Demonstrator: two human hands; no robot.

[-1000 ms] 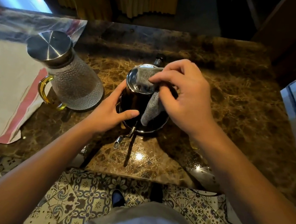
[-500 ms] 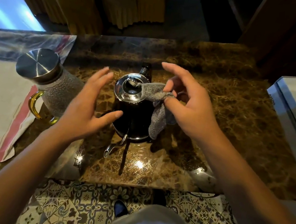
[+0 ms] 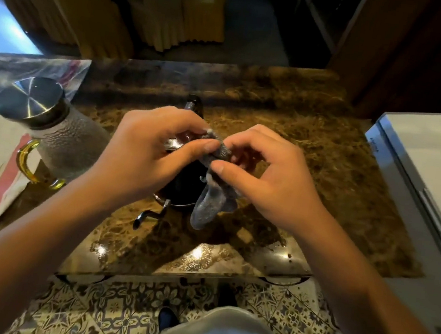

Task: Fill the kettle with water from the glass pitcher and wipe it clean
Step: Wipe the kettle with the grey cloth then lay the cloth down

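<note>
Head view | kettle point(image 3: 182, 187) upright on desk point(image 3: 321, 177), spout toward person | left hand point(image 3: 144, 153) and right hand point(image 3: 270, 177) both pinch grey cloth point(image 3: 210, 204) above it

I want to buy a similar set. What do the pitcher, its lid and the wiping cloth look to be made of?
Pitcher: seemingly glass with a hammered, dimpled texture and a clear amber handle.
Pitcher lid: apparently brushed steel, judging by its radial glints.
Cloth: soft grey fabric, probably microfibre or terry, hanging limp and fuzzy from both hands, left and right.
</note>
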